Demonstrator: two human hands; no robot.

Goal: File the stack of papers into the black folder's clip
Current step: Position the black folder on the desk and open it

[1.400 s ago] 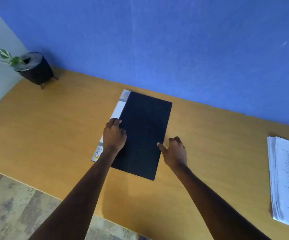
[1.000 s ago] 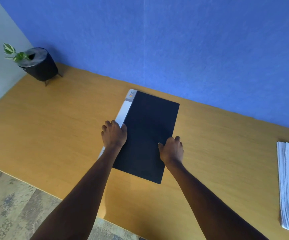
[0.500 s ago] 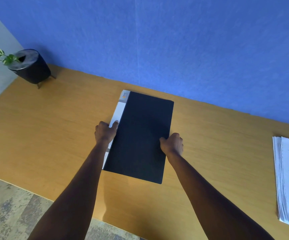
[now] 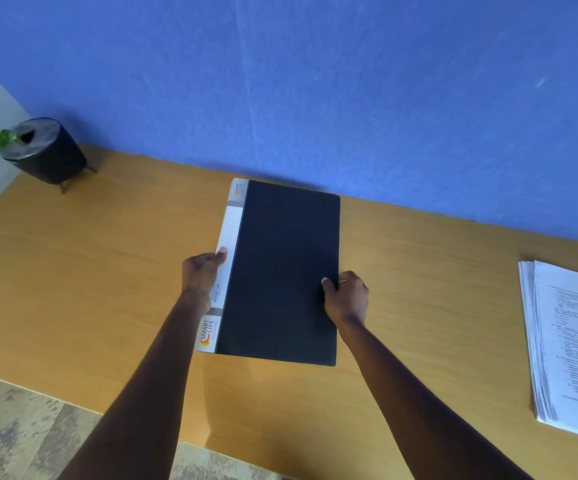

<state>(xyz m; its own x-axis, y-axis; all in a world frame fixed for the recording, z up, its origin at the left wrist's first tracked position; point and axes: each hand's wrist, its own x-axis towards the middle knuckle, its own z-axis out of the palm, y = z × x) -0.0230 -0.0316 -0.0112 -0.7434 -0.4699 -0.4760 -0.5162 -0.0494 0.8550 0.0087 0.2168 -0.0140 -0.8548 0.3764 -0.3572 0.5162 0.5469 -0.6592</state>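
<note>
The black folder (image 4: 282,268) with a white printed spine strip is closed and raised off the wooden table (image 4: 107,271); its shadow falls on the table below its near edge. My left hand (image 4: 201,271) grips the spine edge, thumb on the white strip. My right hand (image 4: 346,296) holds the opposite long edge, thumb on the black cover. The stack of printed papers (image 4: 571,344) lies flat at the table's right side, well apart from both hands. The folder's clip is hidden inside.
A black pot with a small green plant (image 4: 43,154) stands at the table's far left corner. A blue wall (image 4: 315,81) runs along the far edge. The near table edge drops to a patterned floor (image 4: 14,434).
Both hands went from resting on the cover to gripping its two long edges. The folder has come up off the table and turned straighter toward me.
</note>
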